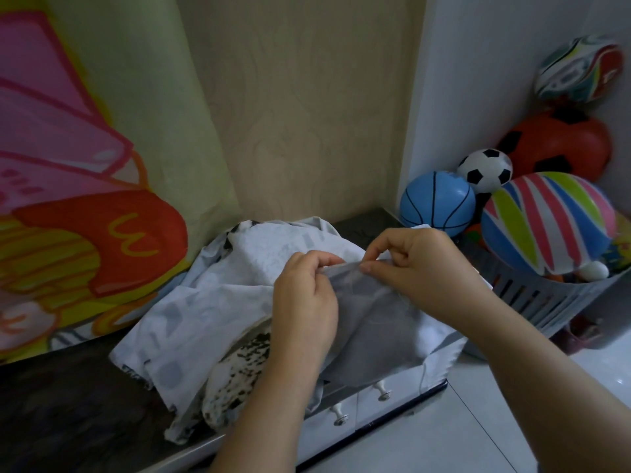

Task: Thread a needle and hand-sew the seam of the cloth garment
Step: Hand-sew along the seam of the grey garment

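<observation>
A pale grey-white printed garment (211, 302) lies bunched on a dark stone ledge (68, 397). A raised fold of it is stretched between my hands. My left hand (304, 295) pinches the fold's edge between thumb and fingers. My right hand (416, 264) pinches the same edge a little to the right, fingertips close to the left thumb. A thin thread (423, 373) hangs down at the cloth's right side. The needle is too small to make out.
A colourful cartoon curtain (85, 165) hangs at the left over the ledge. White drawers with knobs (382, 394) sit under the ledge. A grey slatted basket (546, 298) of several balls stands at the right on a pale tiled floor.
</observation>
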Tool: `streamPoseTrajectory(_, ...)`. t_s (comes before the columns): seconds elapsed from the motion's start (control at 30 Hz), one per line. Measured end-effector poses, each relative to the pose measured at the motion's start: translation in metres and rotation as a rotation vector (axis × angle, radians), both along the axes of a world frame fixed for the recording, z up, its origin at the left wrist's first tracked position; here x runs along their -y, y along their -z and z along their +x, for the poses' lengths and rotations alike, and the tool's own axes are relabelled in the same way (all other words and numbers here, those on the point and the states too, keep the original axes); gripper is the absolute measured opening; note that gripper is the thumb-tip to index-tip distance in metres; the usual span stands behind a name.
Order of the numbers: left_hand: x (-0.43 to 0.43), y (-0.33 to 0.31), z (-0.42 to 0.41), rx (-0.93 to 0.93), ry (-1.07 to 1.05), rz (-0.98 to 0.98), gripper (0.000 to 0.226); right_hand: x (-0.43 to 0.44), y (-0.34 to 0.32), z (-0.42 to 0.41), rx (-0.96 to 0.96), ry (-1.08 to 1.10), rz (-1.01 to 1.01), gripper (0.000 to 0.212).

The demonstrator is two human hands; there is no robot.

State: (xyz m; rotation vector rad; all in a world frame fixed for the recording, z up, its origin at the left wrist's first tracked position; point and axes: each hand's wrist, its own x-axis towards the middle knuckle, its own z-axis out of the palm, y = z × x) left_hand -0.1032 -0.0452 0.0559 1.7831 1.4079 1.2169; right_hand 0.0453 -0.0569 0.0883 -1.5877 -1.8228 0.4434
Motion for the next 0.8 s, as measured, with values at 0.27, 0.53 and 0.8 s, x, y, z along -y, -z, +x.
streamPoseTrajectory(0.27, -0.004, 0.004, 0.005, 0.023, 0.068, 0.065, 0.018, -0.001, 0.001, 0.005, -0.059, 0.007, 0.036, 0.020)
streamPoseTrajectory(0.53, -0.007, 0.003, -0.002, 0.009, 0.179, 0.115, 0.020, 0.001, -0.005, 0.012, -0.085, -0.005, 0.019, 0.023)
streamPoseTrajectory(0.8, -0.009, 0.003, -0.006, 0.160, 0.264, -0.256, 0.013, -0.002, 0.009, 0.014, 0.008, 0.058, -0.095, 0.015)
